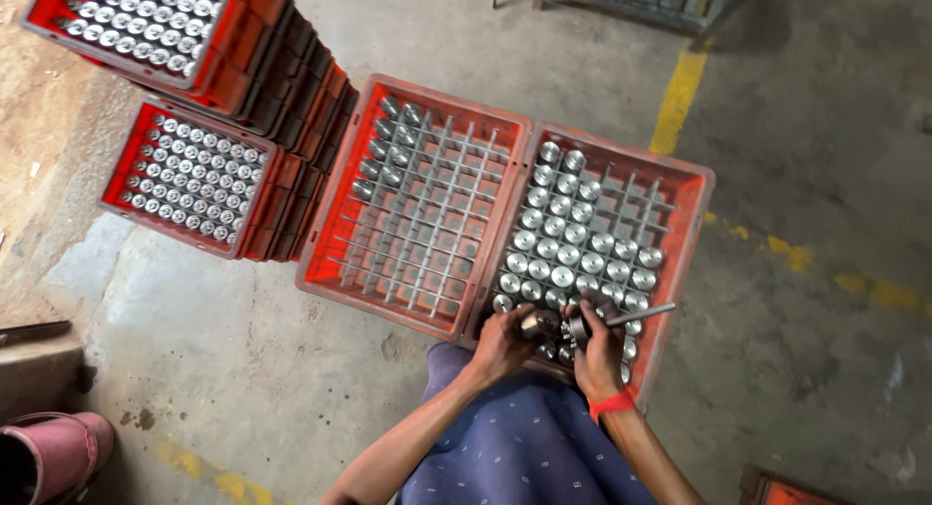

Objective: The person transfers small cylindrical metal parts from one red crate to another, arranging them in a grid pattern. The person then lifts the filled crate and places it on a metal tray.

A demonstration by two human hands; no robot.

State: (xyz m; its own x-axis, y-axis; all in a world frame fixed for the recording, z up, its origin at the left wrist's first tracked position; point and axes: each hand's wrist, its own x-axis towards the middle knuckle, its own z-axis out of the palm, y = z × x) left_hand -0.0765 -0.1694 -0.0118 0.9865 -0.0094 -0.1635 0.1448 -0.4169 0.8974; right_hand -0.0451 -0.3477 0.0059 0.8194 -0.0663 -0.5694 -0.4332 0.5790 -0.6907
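Stained grey concrete floor [243, 369] crossed by worn yellow painted lines [677, 97].

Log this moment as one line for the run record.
left hand: holds metal cylinder | right hand: holds metal tool | both over right crate

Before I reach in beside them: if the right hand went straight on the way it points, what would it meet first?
The right hand points up the right-hand crate. It would likely first meet the round metal parts packed in the grid just ahead, though depth is unclear from above.
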